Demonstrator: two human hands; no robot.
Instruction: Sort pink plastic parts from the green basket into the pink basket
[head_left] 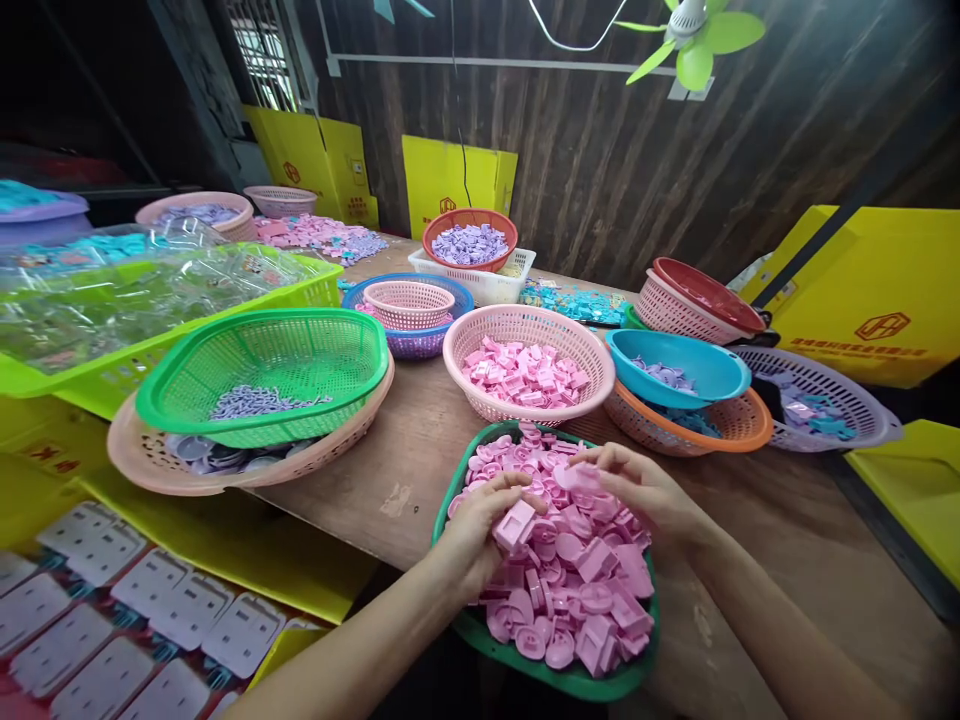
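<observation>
Pink moulded plastic pieces (566, 560), glossy and hard-edged, fill a deep dark green oval plastic basket (555, 682) at the lower centre of the frame, some flat and round, others square and blocky. Over the heap, the left hand (469, 530) grips a square pink block with a recessed face (514, 526) between thumb and curled fingers. The right hand (649, 490), its fingers bent, pinches a smooth, thin-looking pink piece (579, 477); its exact outline is hard to tell.

Just above that basket, at the centre of the frame, a round pale pink perforated basket (596, 360) holds more pink blocks. Both baskets are on a brown wood-grain tabletop (397, 495).

To the right of centre, a smooth blue plastic basin (726, 378) sits in an orange slotted basket (750, 425). Left of centre, a bright green mesh-walled basket (270, 350) carries slender lavender pieces (259, 402) and rests on a wide peach plastic basket (127, 450). At the left edge, crinkled clear plastic bags (187, 285) lie in a lime green crate (315, 290).

Flat white rounded panels (244, 635) line the lower left corner. Dark streaked wall panelling (555, 150) spans the top, with a pale green fan (697, 45) at upper right.
</observation>
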